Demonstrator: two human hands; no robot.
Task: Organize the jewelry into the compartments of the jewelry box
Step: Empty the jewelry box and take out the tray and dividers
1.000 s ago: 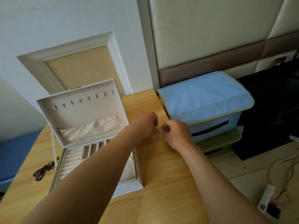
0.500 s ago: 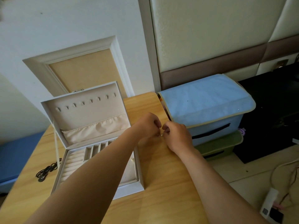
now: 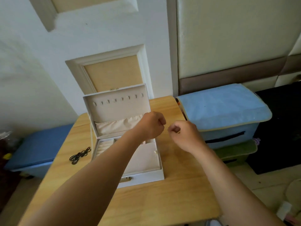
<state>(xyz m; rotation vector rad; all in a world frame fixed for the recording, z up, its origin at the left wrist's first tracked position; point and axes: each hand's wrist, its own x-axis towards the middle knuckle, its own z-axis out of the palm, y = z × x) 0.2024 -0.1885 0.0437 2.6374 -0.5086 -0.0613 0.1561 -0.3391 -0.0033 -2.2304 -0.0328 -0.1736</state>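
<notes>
Wooden table (image 3: 171, 201) is seen in the middle of the frame, and on it the white jewelry box (image 3: 141, 178) stands open, its lid (image 3: 117, 108) raised upright toward the wall. Of the jewelry, only a small golden piece (image 3: 178, 132) can be made out, pinched at the thumb of the right hand (image 3: 182, 134) to the right of the box, above the bare wood; its kind is too small to be told. The left hand (image 3: 150, 126) is held as a closed fist over the back right corner of the box, and whether something is kept in it cannot be told. Half a second ago the two hands were pressed together at the fingertips; now they are drawn apart, with a clear gap between them. It may be judged that a small item was being opened or separated, and that it must next be carried to a compartment; no piece is placed by this action yet. Inside the box a small pale item (image 3: 155, 151) lies on the flat padded part. To the left of the box, a bunch of black loops (image 3: 79, 155) rests on the table. At the right of the frame a blue storage box (image 3: 224, 110) is stacked on a green one (image 3: 236, 150).
</notes>
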